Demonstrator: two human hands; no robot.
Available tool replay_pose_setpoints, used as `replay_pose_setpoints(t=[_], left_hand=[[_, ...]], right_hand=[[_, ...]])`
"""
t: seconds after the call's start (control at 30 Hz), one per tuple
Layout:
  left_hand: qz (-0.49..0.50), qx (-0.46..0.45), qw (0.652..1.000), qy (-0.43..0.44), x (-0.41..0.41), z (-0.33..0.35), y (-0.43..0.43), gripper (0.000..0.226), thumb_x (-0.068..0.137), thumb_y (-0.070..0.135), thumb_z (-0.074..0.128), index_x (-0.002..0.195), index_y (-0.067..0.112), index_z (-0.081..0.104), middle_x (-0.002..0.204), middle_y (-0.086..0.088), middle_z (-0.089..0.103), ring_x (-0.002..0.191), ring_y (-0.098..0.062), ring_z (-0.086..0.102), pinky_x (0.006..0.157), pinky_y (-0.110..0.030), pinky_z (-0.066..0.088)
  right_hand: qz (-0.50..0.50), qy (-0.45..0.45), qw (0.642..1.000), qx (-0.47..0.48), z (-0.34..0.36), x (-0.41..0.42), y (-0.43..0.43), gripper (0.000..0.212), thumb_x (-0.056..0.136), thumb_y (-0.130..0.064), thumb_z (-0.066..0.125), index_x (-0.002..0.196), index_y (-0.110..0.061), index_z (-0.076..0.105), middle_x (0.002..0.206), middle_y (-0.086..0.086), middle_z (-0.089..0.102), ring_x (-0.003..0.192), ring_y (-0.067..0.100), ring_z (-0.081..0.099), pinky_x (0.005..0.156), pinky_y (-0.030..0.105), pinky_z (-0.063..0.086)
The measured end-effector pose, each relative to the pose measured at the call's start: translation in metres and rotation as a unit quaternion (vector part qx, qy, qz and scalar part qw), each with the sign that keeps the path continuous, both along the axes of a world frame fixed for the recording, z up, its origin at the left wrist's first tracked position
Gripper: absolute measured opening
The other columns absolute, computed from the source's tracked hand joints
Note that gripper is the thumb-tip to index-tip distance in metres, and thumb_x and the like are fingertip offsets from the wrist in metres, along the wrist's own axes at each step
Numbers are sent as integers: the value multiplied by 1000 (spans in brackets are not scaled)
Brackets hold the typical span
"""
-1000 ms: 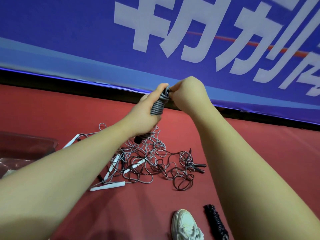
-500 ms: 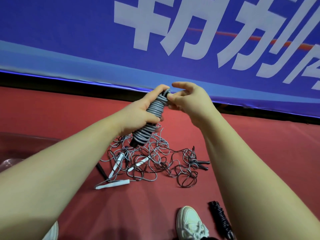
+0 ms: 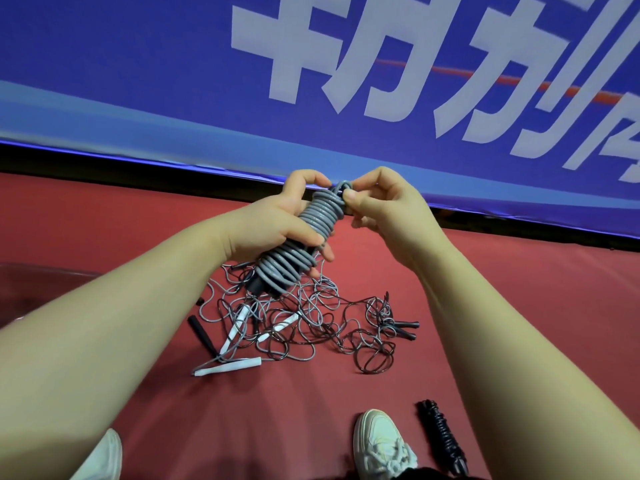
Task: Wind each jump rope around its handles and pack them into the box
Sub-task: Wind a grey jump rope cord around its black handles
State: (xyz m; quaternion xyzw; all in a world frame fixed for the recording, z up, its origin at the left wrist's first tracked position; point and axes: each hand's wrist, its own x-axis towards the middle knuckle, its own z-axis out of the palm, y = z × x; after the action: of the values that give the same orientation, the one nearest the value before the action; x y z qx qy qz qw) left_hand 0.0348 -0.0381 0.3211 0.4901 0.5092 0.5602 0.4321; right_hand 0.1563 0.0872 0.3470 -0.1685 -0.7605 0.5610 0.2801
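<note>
The left hand (image 3: 273, 220) curls tightly round the middle of the wound grey rope (image 3: 313, 230), held tilted above the tangle (image 3: 304, 323) of loose ropes on the red floor (image 3: 485, 289), while the right hand (image 3: 384, 209) pinches the end loop at its far tip between thumb and forefinger.

A second earlier the right hand (image 3: 384, 206) had been balled tight against the top of the wound grey rope (image 3: 320, 216). It then opened briefly and came back to pinch the rope's top loop between thumb and forefinger. The left hand (image 3: 273, 220) shifted its grip to the middle of the bundle, so far more coils showed above and below its fingers (image 3: 304, 237), along with the black handle ends (image 3: 258, 287) at the bottom. The bundle tipped further off upright. The view dipped, bringing a second white shoe (image 3: 104, 459) into the lower left corner.
</note>
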Motion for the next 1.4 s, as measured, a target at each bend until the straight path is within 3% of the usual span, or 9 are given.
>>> replay_pose_setpoints(t=[0.13,0.33,0.53,0.73,0.87,0.97,1.03,1.27,1.4], left_hand=[[-22,3,1000,-5,5,4,-2,56,69,-3,56,110,28,32,101,-20,47,80,-36,67,64,-49,56],[4,8,1000,15,9,10,-2,51,86,-17,49,107,27,31,97,-18,54,73,-27,70,60,-41,59],[66,-42,995,60,-5,-3,3,46,88,-5,57,124,13,36,93,-15,68,78,-23,68,68,-35,57],[68,-55,995,57,-12,-12,1,30,83,-7,61,106,11,57,94,-7,66,83,-17,65,76,-30,57],[19,-80,993,81,-19,-16,-11,32,82,-3,65,105,19,60,104,-3,66,89,-7,65,75,-18,53],[6,-90,985,150,-18,-18,-22,57,64,34,83,117,23,63,118,-2,66,111,-18,62,101,-40,47],[10,-103,980,172,-15,-22,-27,72,53,51,85,119,31,63,122,-1,65,117,-23,59,105,-51,41],[-9,-132,978,159,14,-18,-28,69,60,54,83,122,33,61,124,-6,63,118,-31,58,102,-57,41],[-39,-112,990,72,47,-1,-11,39,77,18,64,115,13,60,95,-4,66,86,-18,66,88,-38,53]], right_hand=[[9,22,999,26,-4,5,0,17,88,-8,62,80,-20,52,72,-7,51,66,5,51,70,17,39],[14,133,989,-69,-12,-8,-7,14,83,-8,56,79,-16,46,76,-2,53,70,12,51,68,23,44],[-21,114,993,-16,-19,-7,-5,22,91,4,52,81,-14,46,90,5,66,86,16,63,82,30,50],[40,51,997,28,-11,0,6,26,87,-2,60,104,-20,57,93,-1,69,93,15,63,93,31,50],[129,-29,989,62,-4,18,13,23,84,-12,59,102,-21,68,94,-7,69,83,7,59,80,19,47],[190,-60,980,-22,0,29,13,26,90,-7,51,91,-17,75,85,-5,71,77,6,63,71,16,50],[186,-93,978,-9,2,35,8,29,91,4,45,92,-12,70,78,-7,71,72,4,65,67,14,51],[154,-63,986,15,6,59,-2,19,91,5,45,87,-8,58,70,-8,69,68,3,64,68,16,51],[85,-20,996,-33,15,70,8,21,96,4,40,85,-8,54,58,-11,63,51,-1,56,55,14,49]])
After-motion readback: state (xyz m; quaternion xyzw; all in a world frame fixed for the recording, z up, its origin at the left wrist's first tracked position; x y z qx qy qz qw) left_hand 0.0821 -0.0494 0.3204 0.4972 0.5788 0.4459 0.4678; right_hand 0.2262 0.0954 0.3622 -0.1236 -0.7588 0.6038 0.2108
